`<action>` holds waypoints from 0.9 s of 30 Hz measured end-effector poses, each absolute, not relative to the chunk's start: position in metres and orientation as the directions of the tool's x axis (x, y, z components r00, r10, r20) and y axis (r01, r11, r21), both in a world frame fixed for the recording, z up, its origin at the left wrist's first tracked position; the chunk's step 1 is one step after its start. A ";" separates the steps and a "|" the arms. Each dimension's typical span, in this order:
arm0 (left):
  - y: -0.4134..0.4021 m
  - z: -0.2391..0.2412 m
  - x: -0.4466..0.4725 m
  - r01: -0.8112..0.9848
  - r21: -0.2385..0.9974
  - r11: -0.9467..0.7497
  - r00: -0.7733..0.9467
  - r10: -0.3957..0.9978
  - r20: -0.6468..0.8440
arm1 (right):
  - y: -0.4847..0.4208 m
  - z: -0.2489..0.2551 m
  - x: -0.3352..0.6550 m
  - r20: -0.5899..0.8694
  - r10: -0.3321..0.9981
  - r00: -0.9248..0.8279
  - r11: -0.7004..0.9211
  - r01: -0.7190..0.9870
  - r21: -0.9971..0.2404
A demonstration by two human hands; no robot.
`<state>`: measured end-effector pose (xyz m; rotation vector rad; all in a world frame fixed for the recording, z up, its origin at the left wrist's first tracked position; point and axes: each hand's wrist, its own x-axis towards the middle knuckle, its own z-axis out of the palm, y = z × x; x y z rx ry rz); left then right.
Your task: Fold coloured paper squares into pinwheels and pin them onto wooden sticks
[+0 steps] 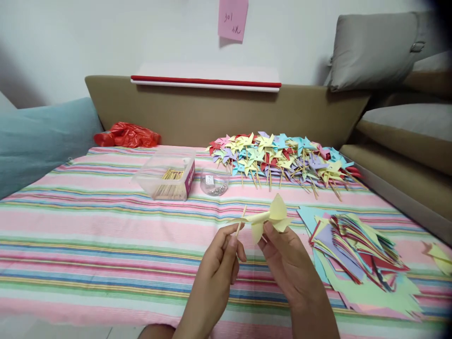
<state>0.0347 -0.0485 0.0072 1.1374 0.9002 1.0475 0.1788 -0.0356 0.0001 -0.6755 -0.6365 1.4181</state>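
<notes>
My left hand [222,256] pinches a thin wooden stick [241,220], which stands slightly tilted between thumb and fingers. In my right hand [284,254] is a pale yellow paper pinwheel [278,209], held near its centre with the blades spreading around the fingertips. One pinwheel blade reaches left to the stick; whether the two are joined I cannot tell. Beyond the hands stand a clear plastic box of wooden sticks [190,181] and a round clear container [216,189] with small metallic pieces in it.
A heap of colourful pinwheels on sticks [268,157] lies at the back right. Stacked coloured paper [363,254] is at the right, near another yellow pinwheel [439,258]. A red plastic bag [127,135] sits at the back left. Striped cloth [106,245] covers the surface.
</notes>
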 end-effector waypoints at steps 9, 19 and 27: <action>-0.057 0.012 0.032 -0.201 0.976 -0.081 0.269 0.954 0.134 | -0.045 0.004 0.182 0.306 0.952 -0.004 0.259 -0.519 -0.814; -0.058 0.009 0.027 0.044 0.975 -0.217 0.168 0.964 0.207 | -0.053 0.014 0.171 0.397 0.902 0.171 0.432 -0.331 -0.839; -0.059 0.012 0.026 0.101 0.962 -0.253 0.227 0.947 0.225 | -0.053 0.014 0.173 0.438 0.864 0.249 0.500 -0.314 -0.807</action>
